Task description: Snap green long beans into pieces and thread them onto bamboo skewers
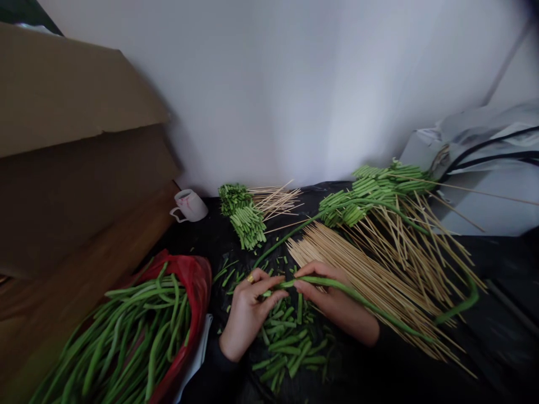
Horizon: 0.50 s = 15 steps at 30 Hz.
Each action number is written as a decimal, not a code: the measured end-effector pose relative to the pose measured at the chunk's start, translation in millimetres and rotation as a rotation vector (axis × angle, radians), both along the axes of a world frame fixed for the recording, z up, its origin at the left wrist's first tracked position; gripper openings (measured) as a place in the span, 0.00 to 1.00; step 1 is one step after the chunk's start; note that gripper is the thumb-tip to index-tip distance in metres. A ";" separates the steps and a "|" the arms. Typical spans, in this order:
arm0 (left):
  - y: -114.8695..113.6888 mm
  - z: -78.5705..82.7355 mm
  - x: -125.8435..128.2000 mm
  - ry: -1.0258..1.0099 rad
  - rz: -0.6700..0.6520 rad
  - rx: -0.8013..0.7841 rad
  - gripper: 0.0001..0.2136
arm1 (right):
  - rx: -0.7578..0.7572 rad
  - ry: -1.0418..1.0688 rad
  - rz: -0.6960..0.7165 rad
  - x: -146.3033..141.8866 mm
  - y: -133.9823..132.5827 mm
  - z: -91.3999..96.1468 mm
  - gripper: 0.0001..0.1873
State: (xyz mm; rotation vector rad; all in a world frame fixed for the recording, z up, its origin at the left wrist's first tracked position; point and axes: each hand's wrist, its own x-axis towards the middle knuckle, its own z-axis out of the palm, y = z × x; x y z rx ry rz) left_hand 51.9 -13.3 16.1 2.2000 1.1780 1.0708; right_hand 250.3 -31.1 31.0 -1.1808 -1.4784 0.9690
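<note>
Between thumb and fingers, my left hand (248, 306) pinches the end of a long green bean (362, 300). My right hand (330, 292) grips the same bean close by, the fingertips of both hands nearly meeting. From there the bean trails over my right wrist toward the right. Short cut bean pieces (290, 348) lie in a loose pile beneath and in front of my hands. Just beyond my right hand is a thick bundle of bare wooden skewers (366, 269). A ring with a yellow tone shows on a left finger.
A red bag (200, 286) full of long green beans (138, 320) stands at left. Skewered bean pieces lie in stacks, one at back centre (248, 224), another at back right (391, 182). A white mug (190, 206) stands near the wall, beside a cardboard box (80, 95).
</note>
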 end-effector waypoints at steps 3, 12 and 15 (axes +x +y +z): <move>-1.7 -0.4 1.7 0.047 -0.022 -0.002 0.08 | 0.029 -0.017 0.009 -1.2 -1.5 -2.0 0.05; -3.0 1.9 0.5 0.120 -0.046 -0.067 0.06 | 0.013 0.070 0.008 -1.9 -2.6 -0.6 0.04; -1.5 5.4 -1.2 0.022 -0.035 -0.113 0.06 | -0.030 0.119 -0.014 1.9 -1.0 4.9 0.04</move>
